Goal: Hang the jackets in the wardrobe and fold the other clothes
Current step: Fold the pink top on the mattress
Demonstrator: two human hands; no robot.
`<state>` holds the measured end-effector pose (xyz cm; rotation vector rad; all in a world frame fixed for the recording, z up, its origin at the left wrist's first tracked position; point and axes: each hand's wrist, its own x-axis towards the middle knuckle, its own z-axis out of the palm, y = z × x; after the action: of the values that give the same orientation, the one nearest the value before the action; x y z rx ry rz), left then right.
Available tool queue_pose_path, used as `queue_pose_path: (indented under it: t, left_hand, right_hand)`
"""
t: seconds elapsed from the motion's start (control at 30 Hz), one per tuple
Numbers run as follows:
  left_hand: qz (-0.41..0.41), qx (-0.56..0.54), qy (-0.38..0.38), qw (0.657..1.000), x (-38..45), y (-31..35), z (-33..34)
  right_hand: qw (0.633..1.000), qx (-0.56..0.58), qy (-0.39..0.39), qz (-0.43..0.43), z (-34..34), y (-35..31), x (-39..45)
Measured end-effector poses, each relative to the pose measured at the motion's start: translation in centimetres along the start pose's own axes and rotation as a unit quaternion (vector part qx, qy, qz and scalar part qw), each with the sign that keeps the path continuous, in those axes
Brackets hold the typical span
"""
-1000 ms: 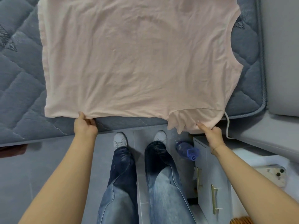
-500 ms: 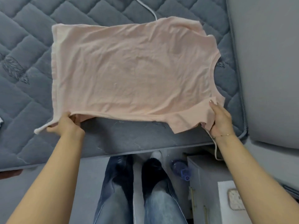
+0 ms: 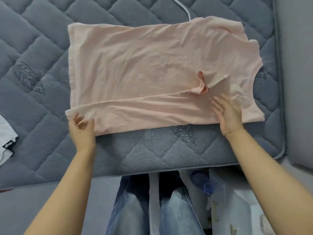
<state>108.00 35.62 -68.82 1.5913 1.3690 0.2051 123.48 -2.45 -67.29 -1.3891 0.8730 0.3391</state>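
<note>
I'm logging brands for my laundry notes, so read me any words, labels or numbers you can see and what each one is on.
Small black tag on the white garment at the left edge of the mattress: light marks, too blurred to read.
Blue bottle on the floor by the cabinet: one mark like "G", uncertain.
Pink T-shirt: no text.

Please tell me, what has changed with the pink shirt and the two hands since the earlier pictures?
The near edge of the pink shirt and its sleeve were folded up onto its body. The right hand let go; the left hand still grips the hem corner. The shirt stays on the mattress.
</note>
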Motion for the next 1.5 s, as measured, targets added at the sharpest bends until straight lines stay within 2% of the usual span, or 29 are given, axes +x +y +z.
queue_pose_path:
  t: [0.03,0.1,0.17,0.2,0.27,0.4,0.5,0.6,0.7,0.77,0.83,0.93,1.0,1.07,1.13,1.23,1.27,1.3,1.33,1.4,1.5]
  left_hand:
    - [0.004,0.041,0.051,0.998,0.3,-1.1,-1.3]
    - [-0.092,0.056,0.113,0.988,1.2,-2.8,-3.3]
    - [-0.207,-0.002,0.076,0.975,1.8,-3.8,-4.3]
    - [-0.224,-0.041,0.047,0.973,2.0,-4.0,-4.4]
    - [-0.196,-0.096,0.007,0.976,2.3,-3.9,-4.5]
    - [-0.096,-0.129,-0.057,0.985,2.9,-3.3,-4.2]
    - [0.025,-0.043,-0.011,0.999,4.0,-2.9,-5.2]
    - [0.134,0.078,-0.001,0.988,5.2,-3.5,-7.3]
    - [0.109,0.171,-0.067,0.977,6.3,-4.3,-8.5]
    - [0.076,0.162,-0.083,0.980,7.0,-4.1,-8.7]
    - [0.089,0.129,-0.076,0.985,7.3,-2.9,-8.5]
    - [0.153,0.177,-0.110,0.966,8.3,-0.9,-7.2]
    - [0.165,0.263,-0.139,0.941,9.4,0.0,-6.0]
    - [0.156,0.329,-0.157,0.918,10.5,0.5,-5.4]
    - [0.188,0.364,-0.158,0.899,11.2,0.8,-5.5]
    - [0.269,0.332,-0.172,0.888,12.0,1.8,-6.4]
    - [0.276,0.293,-0.195,0.894,12.2,2.5,-6.5]
    - [0.263,0.251,-0.221,0.905,12.2,3.3,-6.4]
    - [0.244,0.220,-0.239,0.914,12.1,4.1,-6.1]
    - [0.238,0.199,-0.234,0.922,12.2,5.4,-5.0]
    - [0.226,0.217,-0.196,0.929,12.5,5.8,-3.2]
  right_hand:
    - [0.999,-0.034,0.024,-0.010,0.2,1.6,-1.5]
    - [0.996,-0.072,0.052,0.021,1.2,5.1,-4.6]
    - [0.992,-0.065,0.040,0.103,3.0,8.6,-7.2]
    - [0.988,-0.058,0.024,0.144,4.2,10.0,-8.2]
    - [0.983,-0.027,0.007,0.181,7.0,11.9,-9.0]
    - [0.985,0.064,0.064,0.148,11.7,12.3,-8.1]
    - [0.982,0.065,0.109,0.142,12.8,12.3,-7.7]
    - [0.981,0.011,0.106,0.161,12.2,12.8,-8.3]
    - [0.969,-0.181,0.065,0.155,11.3,12.2,-9.4]
    - [0.927,-0.366,0.040,0.074,10.9,11.2,-10.1]
    - [0.860,-0.505,0.005,-0.069,10.9,9.8,-10.5]
    - [0.775,-0.565,-0.095,-0.265,12.7,7.1,-9.3]
    - [0.696,-0.604,-0.147,-0.359,14.8,5.6,-7.1]
    - [0.622,-0.654,-0.181,-0.391,16.9,4.7,-4.6]
    - [0.566,-0.696,-0.223,-0.382,18.7,4.0,-2.6]
    - [0.501,-0.731,-0.298,-0.354,19.8,3.2,-0.8]
    - [0.489,-0.733,-0.319,-0.350,19.9,3.0,-0.5]
    - [0.493,-0.725,-0.328,-0.351,19.8,2.7,-0.5]
    - [0.514,-0.712,-0.322,-0.356,19.6,2.5,-0.5]
    - [0.554,-0.686,-0.289,-0.374,19.2,1.9,-0.6]
    - [0.554,-0.704,-0.258,-0.362,18.5,1.8,-0.4]
